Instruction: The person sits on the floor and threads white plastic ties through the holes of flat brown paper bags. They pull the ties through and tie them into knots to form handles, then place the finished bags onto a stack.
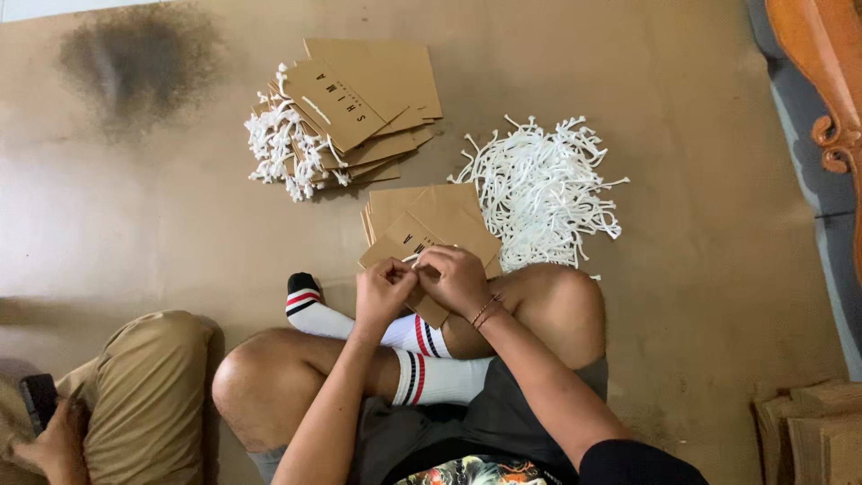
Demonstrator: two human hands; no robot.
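Observation:
My left hand (384,289) and my right hand (456,277) meet over a flat brown paper bag (429,307) held above my crossed legs. Both pinch the bag's top edge, where a short piece of white cord (413,258) shows between the fingers. Just beyond the hands lies a small stack of flat brown bags (440,216) without handles. To its right sits a loose heap of white cord handles (541,189). Farther off at the left is a fanned pile of brown bags with white cords attached (346,117).
Everything lies on a tan floor (180,216) with a dark smudge (139,58) at the far left. Another person's knee in khaki shorts (148,386) sits at my left, their hand on a dark phone (38,401). Carved wooden furniture (826,72) stands at right; cardboard (813,431) lies lower right.

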